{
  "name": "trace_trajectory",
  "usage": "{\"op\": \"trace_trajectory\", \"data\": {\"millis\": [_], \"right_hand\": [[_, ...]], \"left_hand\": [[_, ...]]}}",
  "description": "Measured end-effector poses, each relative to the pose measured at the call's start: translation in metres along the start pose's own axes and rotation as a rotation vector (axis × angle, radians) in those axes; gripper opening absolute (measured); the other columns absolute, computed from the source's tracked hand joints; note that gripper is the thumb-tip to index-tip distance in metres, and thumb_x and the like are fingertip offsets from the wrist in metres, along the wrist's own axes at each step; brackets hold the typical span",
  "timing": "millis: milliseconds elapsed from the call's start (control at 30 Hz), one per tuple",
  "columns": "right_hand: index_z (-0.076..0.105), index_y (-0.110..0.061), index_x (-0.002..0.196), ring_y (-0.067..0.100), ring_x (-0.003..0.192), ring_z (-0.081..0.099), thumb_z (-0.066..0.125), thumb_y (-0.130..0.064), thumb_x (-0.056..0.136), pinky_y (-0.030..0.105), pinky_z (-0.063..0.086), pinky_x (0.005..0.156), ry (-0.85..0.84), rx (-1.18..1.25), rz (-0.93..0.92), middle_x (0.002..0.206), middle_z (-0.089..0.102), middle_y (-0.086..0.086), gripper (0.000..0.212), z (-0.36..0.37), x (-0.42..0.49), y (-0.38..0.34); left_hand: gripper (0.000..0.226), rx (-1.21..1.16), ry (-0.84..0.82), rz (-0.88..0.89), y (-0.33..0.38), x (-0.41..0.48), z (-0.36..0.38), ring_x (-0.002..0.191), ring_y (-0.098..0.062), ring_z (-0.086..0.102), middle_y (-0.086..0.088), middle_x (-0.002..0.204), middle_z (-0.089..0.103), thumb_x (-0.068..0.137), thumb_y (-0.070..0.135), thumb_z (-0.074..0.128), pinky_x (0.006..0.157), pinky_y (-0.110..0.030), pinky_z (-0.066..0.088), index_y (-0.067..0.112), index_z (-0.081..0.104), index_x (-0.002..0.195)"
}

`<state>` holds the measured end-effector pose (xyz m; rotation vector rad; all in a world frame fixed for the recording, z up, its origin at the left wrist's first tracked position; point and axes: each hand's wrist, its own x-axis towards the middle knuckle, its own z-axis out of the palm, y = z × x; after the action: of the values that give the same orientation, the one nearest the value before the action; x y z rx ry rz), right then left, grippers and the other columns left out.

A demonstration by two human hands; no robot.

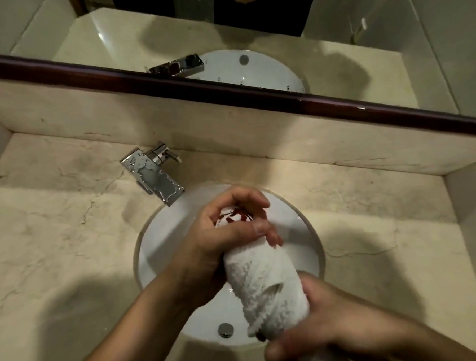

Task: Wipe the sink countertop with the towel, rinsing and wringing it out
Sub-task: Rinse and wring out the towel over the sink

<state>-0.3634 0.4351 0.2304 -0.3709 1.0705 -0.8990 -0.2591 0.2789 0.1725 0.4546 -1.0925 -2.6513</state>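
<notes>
A white towel [267, 283] with a dark red pattern at its far end is rolled into a thick bundle above the round white sink basin [162, 239]. My left hand [228, 230] grips the towel's far end, fingers curled around it. At the near end, my right hand [319, 330] holds the towel from below. Around the basin lies the beige marble countertop [54, 231].
A wet chrome faucet [154, 176] stands at the basin's back left, spout over the rim. A metal drain fitting [225, 330] shows on the basin's near side. A raised marble ledge and a dark-framed mirror [226, 89] run along the back. Side walls close in left and right.
</notes>
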Motion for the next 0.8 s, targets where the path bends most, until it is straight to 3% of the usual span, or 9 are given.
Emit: {"op": "trace_trajectory", "data": {"millis": [100,167,267,467,633,800], "right_hand": [[0.067,-0.013,0.103,0.018,0.053,0.062,0.078,0.0,0.083,0.028,0.05,0.051,0.23,-0.205,0.079,0.065,0.066,0.002,0.026,0.005,0.026,0.024],[0.067,-0.01,0.101,0.024,0.05,0.058,0.078,-0.005,0.081,0.032,0.049,0.049,0.429,-0.249,0.134,0.062,0.063,0.009,0.023,-0.003,0.042,0.04],[0.065,-0.006,0.095,0.027,0.053,0.059,0.076,-0.01,0.081,0.034,0.048,0.048,0.548,-0.246,0.165,0.061,0.061,0.009,0.018,-0.008,0.069,0.065],[0.063,-0.013,0.09,0.026,0.052,0.061,0.074,-0.019,0.078,0.029,0.048,0.045,0.626,-0.307,0.219,0.059,0.064,0.004,0.017,-0.021,0.085,0.106],[0.063,-0.009,0.093,0.022,0.049,0.061,0.073,-0.022,0.077,0.03,0.048,0.044,0.694,-0.335,0.212,0.059,0.065,0.004,0.023,-0.019,0.091,0.121],[0.064,-0.012,0.095,0.016,0.045,0.059,0.073,-0.023,0.079,0.03,0.049,0.044,0.731,-0.34,0.187,0.064,0.067,0.005,0.021,-0.002,0.089,0.119]], "left_hand": [[0.024,0.106,0.245,-0.032,-0.021,0.005,-0.007,0.068,-0.032,0.065,-0.019,0.071,0.063,0.075,0.003,0.068,0.069,-0.039,0.057,0.013,0.073,0.096],[0.017,0.131,0.37,-0.053,-0.039,0.016,-0.017,0.062,-0.03,0.063,-0.019,0.068,0.062,0.075,0.005,0.066,0.067,-0.038,0.056,0.012,0.074,0.089],[0.013,0.137,0.528,-0.122,-0.069,0.031,-0.04,0.059,-0.03,0.061,-0.019,0.066,0.062,0.08,0.001,0.067,0.068,-0.039,0.054,0.009,0.075,0.085],[0.015,0.122,0.664,-0.225,-0.119,0.03,-0.061,0.056,-0.03,0.06,-0.019,0.064,0.06,0.091,-0.008,0.057,0.068,-0.04,0.054,-0.004,0.072,0.09],[0.019,0.103,0.695,-0.255,-0.136,0.029,-0.07,0.056,-0.03,0.06,-0.017,0.064,0.06,0.091,-0.006,0.058,0.064,-0.038,0.053,0.002,0.075,0.089],[0.024,0.095,0.721,-0.262,-0.126,0.021,-0.065,0.053,-0.028,0.059,-0.016,0.063,0.059,0.091,-0.007,0.057,0.061,-0.034,0.054,0.002,0.075,0.103]]}}
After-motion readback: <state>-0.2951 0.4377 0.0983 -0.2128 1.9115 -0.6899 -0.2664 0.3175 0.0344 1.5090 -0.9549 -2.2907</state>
